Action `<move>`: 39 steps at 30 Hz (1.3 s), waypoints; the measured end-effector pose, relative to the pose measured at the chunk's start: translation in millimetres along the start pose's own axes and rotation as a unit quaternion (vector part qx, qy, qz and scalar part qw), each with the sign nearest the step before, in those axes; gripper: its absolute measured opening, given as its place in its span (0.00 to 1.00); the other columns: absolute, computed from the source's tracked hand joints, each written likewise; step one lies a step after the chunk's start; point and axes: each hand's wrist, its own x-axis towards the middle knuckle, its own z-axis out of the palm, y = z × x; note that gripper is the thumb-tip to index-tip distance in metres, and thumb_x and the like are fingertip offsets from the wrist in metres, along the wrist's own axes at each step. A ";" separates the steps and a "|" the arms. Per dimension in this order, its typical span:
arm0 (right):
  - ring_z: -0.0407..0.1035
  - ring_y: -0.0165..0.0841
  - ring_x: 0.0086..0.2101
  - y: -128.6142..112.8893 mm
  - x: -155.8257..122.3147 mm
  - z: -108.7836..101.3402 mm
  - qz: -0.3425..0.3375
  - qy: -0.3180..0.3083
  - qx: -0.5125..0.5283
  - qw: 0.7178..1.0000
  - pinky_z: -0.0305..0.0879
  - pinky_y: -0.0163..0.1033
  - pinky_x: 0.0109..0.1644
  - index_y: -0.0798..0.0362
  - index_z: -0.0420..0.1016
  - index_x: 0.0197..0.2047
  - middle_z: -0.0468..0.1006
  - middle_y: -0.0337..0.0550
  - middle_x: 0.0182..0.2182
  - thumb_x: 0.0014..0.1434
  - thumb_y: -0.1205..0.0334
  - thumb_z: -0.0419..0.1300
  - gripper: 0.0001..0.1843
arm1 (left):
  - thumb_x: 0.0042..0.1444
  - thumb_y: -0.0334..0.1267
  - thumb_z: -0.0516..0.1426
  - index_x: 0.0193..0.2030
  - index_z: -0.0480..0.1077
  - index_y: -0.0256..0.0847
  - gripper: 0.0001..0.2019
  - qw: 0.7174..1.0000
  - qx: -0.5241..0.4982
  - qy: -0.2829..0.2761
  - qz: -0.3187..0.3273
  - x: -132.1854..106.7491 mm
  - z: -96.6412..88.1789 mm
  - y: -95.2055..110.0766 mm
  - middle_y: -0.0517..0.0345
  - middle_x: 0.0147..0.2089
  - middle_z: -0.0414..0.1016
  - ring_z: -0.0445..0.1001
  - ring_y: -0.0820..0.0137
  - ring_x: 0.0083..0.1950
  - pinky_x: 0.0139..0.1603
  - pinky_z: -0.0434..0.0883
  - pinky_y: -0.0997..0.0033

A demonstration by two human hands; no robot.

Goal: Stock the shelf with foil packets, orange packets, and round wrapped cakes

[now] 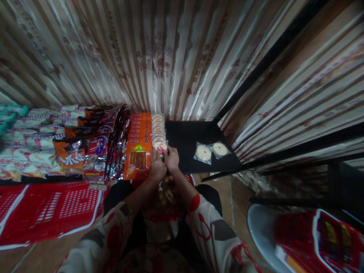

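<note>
My left hand and my right hand meet at the front of a row of round white wrapped cakes. Between them they grip the nearest cake, which has red print on its wrapper. Fingers of both hands are closed around its lower edge, partly hidden from me. Left of this row, orange snack packets overlap one another in a line. Two more round pale cakes in clear wrappers, one nearer and one farther right, lie flat on the black shelf.
Dark red snack bags, orange-and-black bags and white packets fill the left of the shelf. A red basket stands below. Striped curtain hangs behind; a black bar slants at right, above a grey tub.
</note>
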 end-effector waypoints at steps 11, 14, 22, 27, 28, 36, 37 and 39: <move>0.63 0.36 0.42 6.0 0.4 9.6 -0.021 0.048 0.032 0.998 0.61 0.39 0.49 0.54 0.72 0.52 0.71 0.49 0.40 0.58 0.57 0.53 0.20 | 0.49 0.26 0.48 0.57 0.62 0.26 0.26 0.995 -0.044 0.091 -0.003 14.4 -3.9 -3.6 0.38 0.64 0.59 0.56 0.60 0.66 0.66 0.55 0.60; 0.63 0.36 0.43 4.7 1.8 8.0 -0.021 0.044 0.030 0.998 0.61 0.39 0.50 0.54 0.72 0.52 0.71 0.49 0.41 0.59 0.57 0.53 0.20 | 0.49 0.26 0.48 0.56 0.63 0.31 0.25 0.993 -0.057 0.101 -0.012 24.1 -8.8 -3.2 0.42 0.60 0.65 0.60 0.61 0.64 0.65 0.57 0.60; 0.64 0.36 0.45 3.8 5.3 3.6 -0.013 0.011 -0.005 1.000 0.58 0.38 0.50 0.55 0.70 0.53 0.73 0.50 0.45 0.60 0.58 0.51 0.20 | 0.48 0.26 0.50 0.56 0.64 0.37 0.26 0.991 -0.078 0.098 -0.049 41.4 -17.8 1.2 0.48 0.54 0.71 0.67 0.64 0.58 0.59 0.64 0.62; 0.64 0.37 0.46 0.7 4.5 2.8 -0.010 0.010 -0.007 1.000 0.57 0.38 0.51 0.56 0.71 0.53 0.73 0.51 0.45 0.60 0.59 0.51 0.20 | 0.49 0.26 0.51 0.56 0.64 0.36 0.25 0.992 -0.074 0.084 -0.059 45.0 -20.9 5.9 0.46 0.55 0.71 0.67 0.63 0.57 0.60 0.63 0.62; 0.64 0.37 0.46 -0.3 4.4 2.8 -0.006 0.009 -0.008 1.000 0.57 0.38 0.51 0.57 0.71 0.53 0.73 0.51 0.46 0.60 0.59 0.51 0.20 | 0.49 0.27 0.51 0.56 0.64 0.36 0.24 0.992 -0.071 0.079 -0.062 45.5 -21.8 6.8 0.46 0.55 0.70 0.68 0.63 0.57 0.60 0.63 0.62; 0.63 0.39 0.46 -6.1 4.6 5.2 0.009 0.012 -0.024 1.000 0.57 0.40 0.52 0.58 0.69 0.53 0.72 0.53 0.45 0.60 0.60 0.50 0.21 | 0.50 0.26 0.50 0.56 0.64 0.33 0.24 0.995 -0.041 0.075 -0.046 46.6 -20.5 6.9 0.44 0.57 0.69 0.65 0.62 0.60 0.62 0.61 0.63; 0.63 0.39 0.46 -6.5 4.8 5.5 0.006 0.012 -0.026 1.000 0.57 0.40 0.51 0.58 0.69 0.53 0.72 0.53 0.45 0.60 0.60 0.50 0.20 | 0.50 0.26 0.50 0.56 0.64 0.34 0.24 0.995 -0.041 0.076 -0.043 46.6 -19.4 6.6 0.45 0.57 0.69 0.65 0.62 0.60 0.62 0.60 0.62; 0.63 0.39 0.46 -7.5 5.4 5.9 0.006 0.011 -0.029 1.000 0.57 0.40 0.51 0.57 0.69 0.53 0.72 0.52 0.45 0.59 0.61 0.50 0.20 | 0.50 0.26 0.50 0.57 0.64 0.33 0.25 0.996 -0.040 0.076 -0.039 47.0 -17.7 6.3 0.45 0.57 0.69 0.63 0.62 0.62 0.63 0.59 0.62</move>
